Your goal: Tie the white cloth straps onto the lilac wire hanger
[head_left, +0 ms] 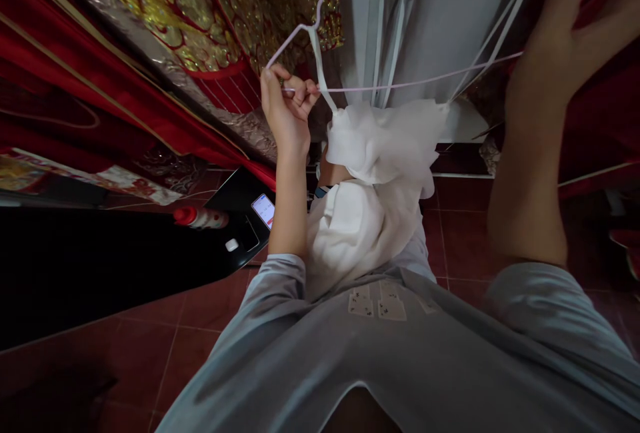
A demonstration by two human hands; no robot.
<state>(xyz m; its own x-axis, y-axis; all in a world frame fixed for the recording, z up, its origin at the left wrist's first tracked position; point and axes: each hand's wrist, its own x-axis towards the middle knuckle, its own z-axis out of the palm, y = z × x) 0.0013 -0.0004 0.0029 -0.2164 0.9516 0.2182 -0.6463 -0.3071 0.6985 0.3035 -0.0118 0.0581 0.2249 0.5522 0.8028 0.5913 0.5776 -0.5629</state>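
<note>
My left hand [289, 110] is closed around the left end of a pale pink wire hanger [420, 84], its fingers curled over the lower bar. A white ruffled dress [383, 143] hangs from the hanger by thin straps. One strap [319, 63] loops over the left notch, beside my fingers; the other strap [500, 36] runs up to the right notch. My right hand [560, 33] is raised at the upper right, close to the hanger's right end. Its fingers are blurred and partly beyond the frame, so their grip does not show.
Red and gold sequined garments [220, 13] hang at the left, with dark red cloth [600, 106] at the right. A black table [125, 266] carries a red-capped bottle [200, 217], a lit phone [263, 210] and a small white case [231, 244]. Red tiles [465, 233] cover the floor.
</note>
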